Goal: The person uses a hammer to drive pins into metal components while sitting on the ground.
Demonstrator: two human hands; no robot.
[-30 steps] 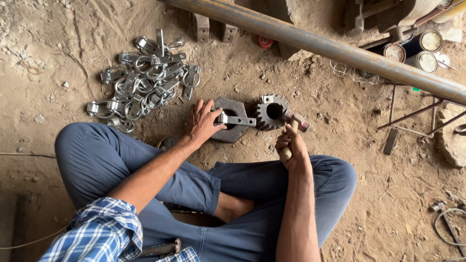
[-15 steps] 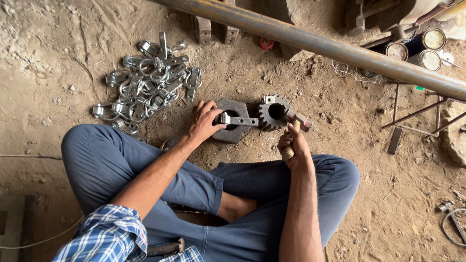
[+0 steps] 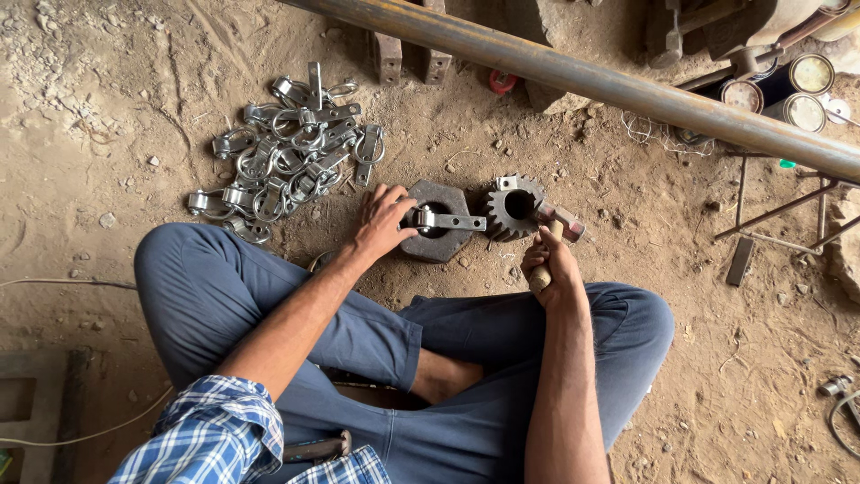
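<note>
From the head camera, my left hand (image 3: 383, 220) presses a metal clamp (image 3: 445, 220) flat onto the hexagonal steel block (image 3: 436, 244), fingers curled over its ring end. My right hand (image 3: 548, 265) is closed round a wooden-handled hammer (image 3: 560, 224), its head beside the toothed gear (image 3: 513, 206). I judge this the hammering step; the next blow needs the clamp steady and fingers clear. More clamps (image 3: 287, 152) lie piled nearby.

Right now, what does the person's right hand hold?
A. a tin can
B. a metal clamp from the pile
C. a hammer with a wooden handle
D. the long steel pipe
C: the right hand is closed around the wooden handle of a hammer, whose head lies beside the toothed gear.
</note>
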